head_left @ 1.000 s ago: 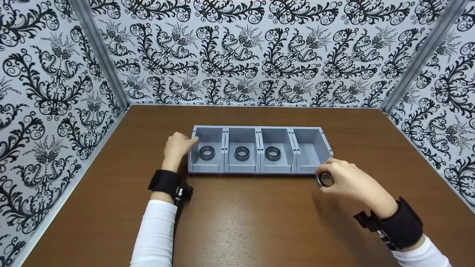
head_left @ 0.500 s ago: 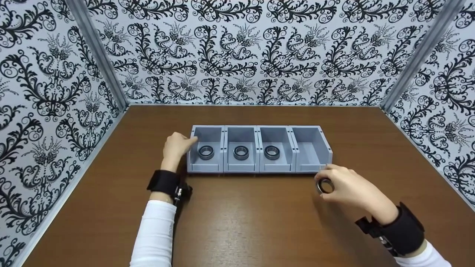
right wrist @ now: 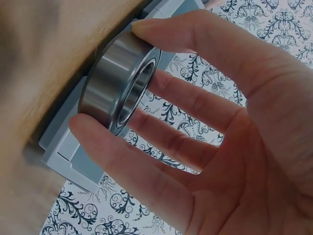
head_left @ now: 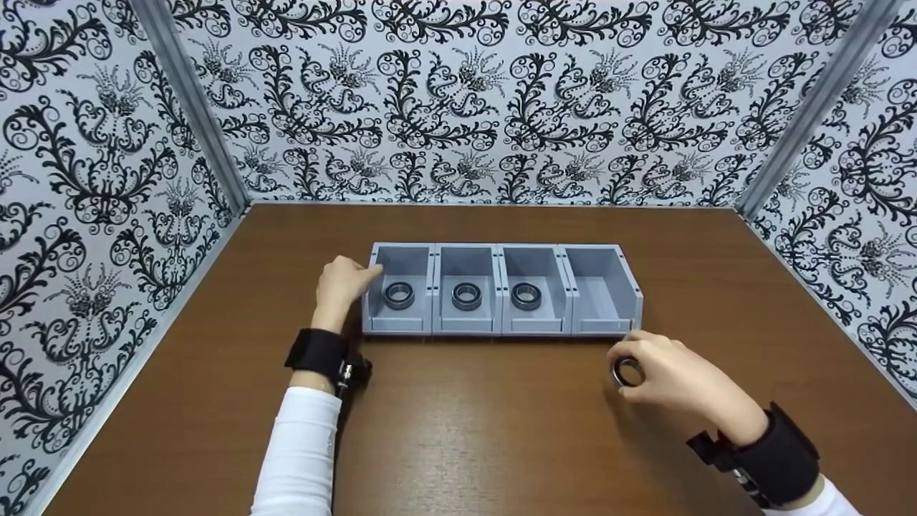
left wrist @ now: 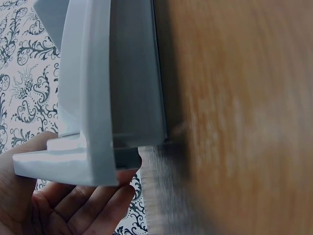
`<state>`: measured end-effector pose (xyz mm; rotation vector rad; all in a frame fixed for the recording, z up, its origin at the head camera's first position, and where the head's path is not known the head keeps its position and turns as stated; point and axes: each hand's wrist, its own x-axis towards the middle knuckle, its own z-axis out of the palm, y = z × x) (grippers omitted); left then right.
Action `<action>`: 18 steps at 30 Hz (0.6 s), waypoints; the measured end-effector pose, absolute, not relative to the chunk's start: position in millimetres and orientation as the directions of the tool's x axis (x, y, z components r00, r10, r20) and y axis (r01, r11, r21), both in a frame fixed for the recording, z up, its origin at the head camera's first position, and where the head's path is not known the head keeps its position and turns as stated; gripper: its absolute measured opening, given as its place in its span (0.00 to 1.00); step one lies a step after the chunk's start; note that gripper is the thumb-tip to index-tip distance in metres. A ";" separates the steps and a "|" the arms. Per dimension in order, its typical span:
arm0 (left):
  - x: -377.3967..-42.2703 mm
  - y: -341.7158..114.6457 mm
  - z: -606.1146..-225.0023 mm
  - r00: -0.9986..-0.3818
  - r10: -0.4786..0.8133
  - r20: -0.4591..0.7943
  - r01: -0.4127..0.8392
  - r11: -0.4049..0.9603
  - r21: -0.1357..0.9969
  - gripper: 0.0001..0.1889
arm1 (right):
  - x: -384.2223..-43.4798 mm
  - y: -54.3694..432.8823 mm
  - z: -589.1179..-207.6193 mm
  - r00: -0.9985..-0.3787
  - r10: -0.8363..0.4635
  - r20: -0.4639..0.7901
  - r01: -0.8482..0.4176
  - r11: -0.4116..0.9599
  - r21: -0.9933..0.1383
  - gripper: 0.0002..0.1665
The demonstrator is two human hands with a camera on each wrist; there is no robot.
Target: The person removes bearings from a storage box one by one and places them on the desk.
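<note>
A row of several joined grey storage bins stands on the table. My left hand (head_left: 340, 285) grips the side wall of the leftmost bin (head_left: 401, 259), thumb over its rim; the left wrist view shows the fingers curled outside. My right hand (head_left: 673, 376) pinches a steel ball bearing (right wrist: 107, 81) on edge between thumb and fingertips, just in front of the row's right end. One bearing lies flat in each of the three left bins: the leftmost bearing (head_left: 387, 296), the second bearing (head_left: 455, 297) and the third bearing (head_left: 516, 297). No bearing shows in the rightmost bin (head_left: 598, 295).
The brown wooden table (head_left: 458, 423) extends around the bins. Patterned panels with grey metal posts (head_left: 190, 93) enclose the back and sides. Each wrist carries a black strap (head_left: 315, 349) with a small camera.
My right hand has drawn slightly toward the table's front with the bearing, away from the rightmost bin. The left hand keeps its hold on the bin.
</note>
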<state>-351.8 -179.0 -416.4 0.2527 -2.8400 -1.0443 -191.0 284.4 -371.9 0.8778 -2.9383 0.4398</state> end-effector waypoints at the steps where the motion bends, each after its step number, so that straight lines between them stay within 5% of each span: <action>1: -351.8 -179.0 -416.6 -0.981 -0.192 0.040 -0.120 0.750 0.650 0.28 | -190.6 284.5 -372.8 -0.838 -0.533 0.119 -0.544 0.798 -0.259 0.15; 18: -350.7 -177.8 -416.9 -0.979 -0.194 0.060 -0.110 0.754 0.647 0.25 | -188.0 286.9 -386.8 -0.815 -0.568 0.109 -0.575 0.774 -0.265 0.17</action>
